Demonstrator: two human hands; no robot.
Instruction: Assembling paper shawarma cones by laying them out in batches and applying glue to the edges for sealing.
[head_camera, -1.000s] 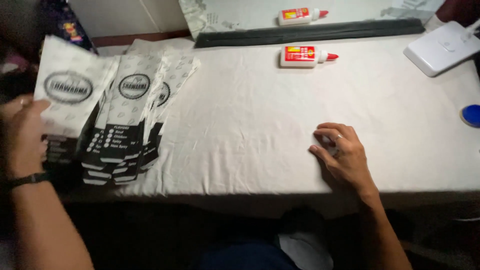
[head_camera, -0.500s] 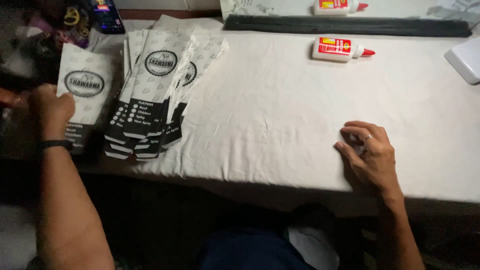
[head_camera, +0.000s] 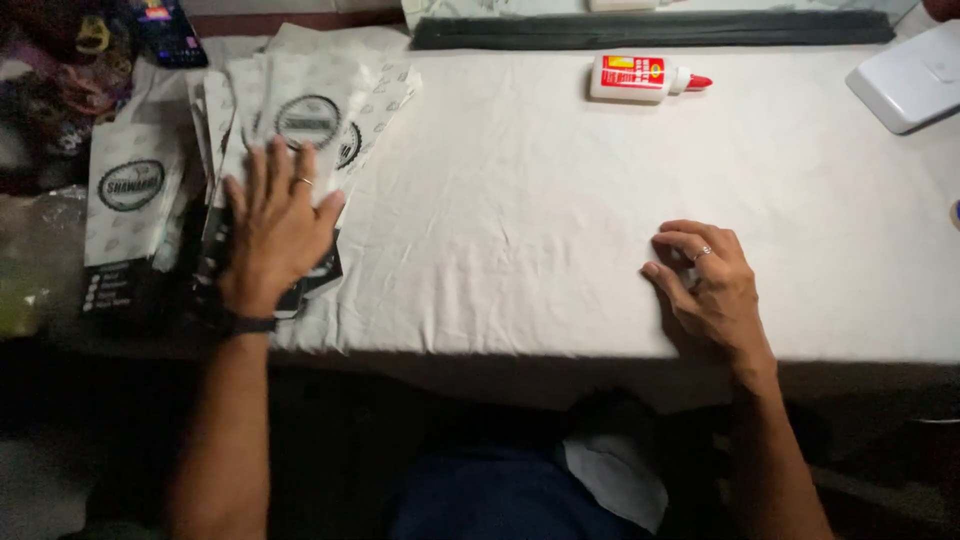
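My left hand (head_camera: 272, 228) lies flat with its fingers spread on top of a fanned stack of white and black printed paper bags (head_camera: 310, 110) at the left of the table. One more such bag (head_camera: 128, 215) lies apart, further left, at the table's edge. My right hand (head_camera: 705, 282) rests on the white tablecloth (head_camera: 520, 200) near the front edge, fingers loosely curled, holding nothing. A dark band sits on my left wrist and a ring on each hand.
A white glue bottle with a red label and red cap (head_camera: 645, 78) lies at the back centre. A long dark strip (head_camera: 650, 30) runs along the far edge. A white flat device (head_camera: 905, 88) sits at the back right. Dark clutter (head_camera: 70, 70) fills the far left.
My left hand has let go of the single bag at the far left and moved right onto the fanned stack. The right hand has stayed put; the view has shifted.
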